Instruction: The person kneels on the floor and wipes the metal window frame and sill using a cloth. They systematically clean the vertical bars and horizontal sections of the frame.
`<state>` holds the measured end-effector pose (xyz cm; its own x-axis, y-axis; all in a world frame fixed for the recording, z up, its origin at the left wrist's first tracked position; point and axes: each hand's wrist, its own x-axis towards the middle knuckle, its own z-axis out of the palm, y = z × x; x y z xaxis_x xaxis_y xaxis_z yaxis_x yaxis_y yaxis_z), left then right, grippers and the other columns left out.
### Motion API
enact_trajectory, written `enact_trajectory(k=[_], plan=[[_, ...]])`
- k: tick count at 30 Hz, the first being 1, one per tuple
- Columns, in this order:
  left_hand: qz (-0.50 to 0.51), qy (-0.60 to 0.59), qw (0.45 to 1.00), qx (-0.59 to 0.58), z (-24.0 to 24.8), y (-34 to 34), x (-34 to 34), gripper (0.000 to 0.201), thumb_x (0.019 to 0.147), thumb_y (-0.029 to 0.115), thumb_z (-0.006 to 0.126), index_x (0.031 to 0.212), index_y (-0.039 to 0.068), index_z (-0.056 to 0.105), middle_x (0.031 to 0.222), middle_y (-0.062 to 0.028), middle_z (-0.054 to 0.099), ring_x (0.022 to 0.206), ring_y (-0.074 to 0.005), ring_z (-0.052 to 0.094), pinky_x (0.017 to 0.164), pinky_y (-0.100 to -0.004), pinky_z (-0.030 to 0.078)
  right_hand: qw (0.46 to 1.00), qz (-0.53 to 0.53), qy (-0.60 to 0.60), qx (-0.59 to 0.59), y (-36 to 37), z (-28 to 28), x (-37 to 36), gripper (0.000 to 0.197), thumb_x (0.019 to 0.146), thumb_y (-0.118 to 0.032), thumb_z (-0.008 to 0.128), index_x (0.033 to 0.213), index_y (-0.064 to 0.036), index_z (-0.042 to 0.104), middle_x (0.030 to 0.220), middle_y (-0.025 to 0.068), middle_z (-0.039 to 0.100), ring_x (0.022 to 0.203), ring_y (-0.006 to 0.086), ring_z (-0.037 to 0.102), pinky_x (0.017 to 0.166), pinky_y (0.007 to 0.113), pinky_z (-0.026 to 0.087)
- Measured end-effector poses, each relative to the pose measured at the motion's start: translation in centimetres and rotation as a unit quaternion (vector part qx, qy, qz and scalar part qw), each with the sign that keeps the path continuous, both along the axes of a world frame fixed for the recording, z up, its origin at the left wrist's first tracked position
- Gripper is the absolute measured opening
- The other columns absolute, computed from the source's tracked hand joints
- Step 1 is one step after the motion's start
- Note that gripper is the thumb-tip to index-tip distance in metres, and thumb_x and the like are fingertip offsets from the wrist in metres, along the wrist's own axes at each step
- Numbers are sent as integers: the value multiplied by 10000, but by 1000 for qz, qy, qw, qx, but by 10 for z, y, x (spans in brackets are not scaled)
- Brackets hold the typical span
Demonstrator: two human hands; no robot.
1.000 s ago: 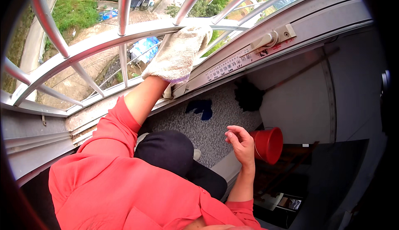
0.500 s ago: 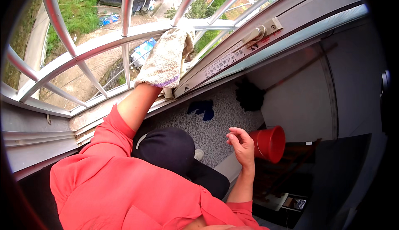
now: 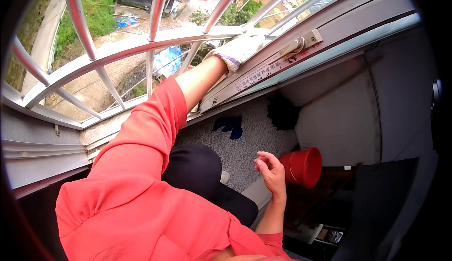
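Note:
My left arm reaches out to the window. A pale, fluffy cloth point(image 3: 242, 49) with a purple edge covers my left hand point(image 3: 217, 66), so its fingers are hidden. The cloth lies against the white curved rail point(image 3: 181, 36) of the window grille, near the sliding window frame point(image 3: 256, 75). On that frame sits a pale latch handle point(image 3: 297, 45), just right of the cloth. My right hand point(image 3: 272, 172) hangs in the air beside a red bucket point(image 3: 306, 167). Its fingers are loosely curled and apart, with nothing in them.
Metal bars point(image 3: 157, 11) rise from the rail, with ground and a house far below. A dark blue cloth point(image 3: 230, 125) lies on the speckled floor point(image 3: 245, 155). A dark-headed mop or broom point(image 3: 283, 112) leans at the wall. Dark furniture stands at the right.
My left hand has slid the cloth along the rail to the right and away from me, my arm stretching out further. My right hand has barely moved.

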<state>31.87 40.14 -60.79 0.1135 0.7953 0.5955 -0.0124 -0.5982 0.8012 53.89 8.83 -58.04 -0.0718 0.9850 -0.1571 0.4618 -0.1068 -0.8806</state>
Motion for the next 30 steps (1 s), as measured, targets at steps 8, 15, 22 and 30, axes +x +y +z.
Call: enact_trajectory(k=[8, 15, 22, 30], plan=[[159, 139, 977, -2, 66, -129, -53, 318, 863, 105, 443, 1117, -81, 488, 969, -187, 576, 962, -257, 573, 855, -340, 440, 1000, -8, 6, -11, 3, -10, 10, 223, 857, -59, 576, 1074, -12, 568, 849, 34, 607, 713, 79, 562, 640, 208, 475], [100, 232, 964, 88, 75, -54, -30, 329, 841, 97, 450, 1112, -89, 476, 1004, -238, 537, 997, -343, 530, 881, -376, 414, 999, 24, -17, -28, 15, -12, -14, 219, 858, -66, 575, 1070, -10, 573, 844, 34, 609, 721, 81, 566, 645, 211, 478], [111, 178, 974, 85, 65, -20, -7, 345, 830, 86, 450, 1128, -86, 464, 1032, -245, 524, 1016, -350, 516, 897, -381, 402, 998, 46, -41, -22, 24, -6, -28, 213, 854, -66, 580, 1058, -3, 579, 841, 38, 615, 733, 86, 574, 653, 215, 482], [142, 234, 961, 50, 33, -37, -30, 366, 818, 74, 451, 1148, -84, 450, 1063, -254, 508, 1037, -359, 501, 915, -386, 389, 996, 56, -48, -42, 8, -8, -31, 214, 851, -61, 576, 1055, 6, 581, 844, 35, 623, 740, 85, 576, 660, 215, 477]])
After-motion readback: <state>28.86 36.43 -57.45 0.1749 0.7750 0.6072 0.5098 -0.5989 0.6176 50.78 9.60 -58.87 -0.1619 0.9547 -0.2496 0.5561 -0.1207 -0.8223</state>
